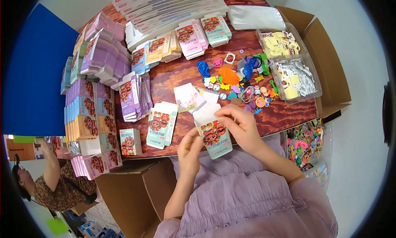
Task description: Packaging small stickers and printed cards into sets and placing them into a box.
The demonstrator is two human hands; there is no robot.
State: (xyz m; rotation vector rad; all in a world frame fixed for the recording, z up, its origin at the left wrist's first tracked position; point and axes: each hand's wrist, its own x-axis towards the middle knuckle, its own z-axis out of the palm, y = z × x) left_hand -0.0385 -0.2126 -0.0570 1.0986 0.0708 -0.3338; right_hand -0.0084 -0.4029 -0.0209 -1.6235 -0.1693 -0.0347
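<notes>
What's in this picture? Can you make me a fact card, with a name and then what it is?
Left hand: at the left edge of the green box
Right hand: at the box's upper right corner
Flap: white, sticking out from the top of the green box
Toys: small, many colours, spread on the table
Trays: two, clear, holding small yellow and white pieces
Other person: at the far left
</notes>
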